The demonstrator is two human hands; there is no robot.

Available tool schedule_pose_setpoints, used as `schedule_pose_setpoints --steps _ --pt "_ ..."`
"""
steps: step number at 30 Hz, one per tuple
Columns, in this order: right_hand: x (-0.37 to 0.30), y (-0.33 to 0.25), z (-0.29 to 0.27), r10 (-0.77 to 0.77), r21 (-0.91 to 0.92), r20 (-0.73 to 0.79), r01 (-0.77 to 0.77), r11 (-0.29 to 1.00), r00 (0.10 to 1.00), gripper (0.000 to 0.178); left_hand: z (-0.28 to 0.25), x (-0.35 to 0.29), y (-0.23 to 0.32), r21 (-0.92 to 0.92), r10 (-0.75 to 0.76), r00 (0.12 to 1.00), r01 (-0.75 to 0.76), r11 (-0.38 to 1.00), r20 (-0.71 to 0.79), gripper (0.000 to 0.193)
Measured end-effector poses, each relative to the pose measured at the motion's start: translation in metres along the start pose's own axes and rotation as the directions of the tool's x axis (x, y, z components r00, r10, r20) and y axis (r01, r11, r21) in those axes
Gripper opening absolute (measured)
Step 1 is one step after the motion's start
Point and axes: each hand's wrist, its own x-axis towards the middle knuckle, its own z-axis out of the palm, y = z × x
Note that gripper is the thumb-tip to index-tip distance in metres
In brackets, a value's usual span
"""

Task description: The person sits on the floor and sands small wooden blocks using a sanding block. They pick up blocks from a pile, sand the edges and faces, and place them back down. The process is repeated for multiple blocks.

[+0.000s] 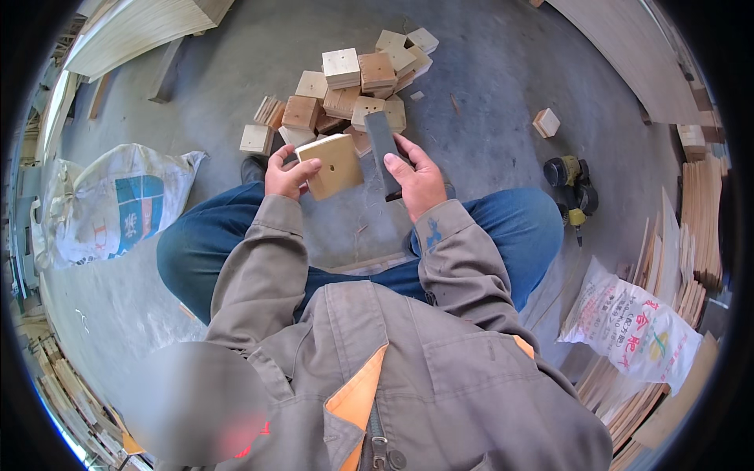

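Note:
My left hand [289, 174] grips a square wooden block [338, 171] by its left edge, thumb on the face. The block is pale, tilted, with rounded corners and a small dark hole near its middle. In my right hand [418, 179] is a long, flat, dark grey bar [380, 143], held almost upright with my thumb along it. It looks like a sanding block, but its kind is not certain. A narrow gap separates the bar from the block. Just beyond both hands, a heap of similar square wooden blocks [341, 69] lies on the concrete floor, several with small holes.
One loose block [547, 122] lies to the right, near yellow-green and black power drills [580, 174]. White sacks lie at left [78, 206] and right [585, 302]. Thin wood strips [700, 228] are stacked at far right. Large plywood sheets [141, 35] stand at the far left. My bent knees flank the hands.

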Motion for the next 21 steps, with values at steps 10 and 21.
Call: schedule_pose_setpoints --steps 10,21 --pt "-0.002 0.015 0.01 0.068 0.128 0.079 -0.077 0.989 0.995 0.048 0.014 0.007 -0.033 -0.486 -0.2 0.94 0.317 0.815 0.278 0.054" --pt "-0.007 0.034 0.004 -0.025 -0.328 0.079 0.049 0.943 0.997 0.054 0.016 -0.014 -0.012 -0.154 -0.22 0.968 0.237 0.959 0.116 0.058"
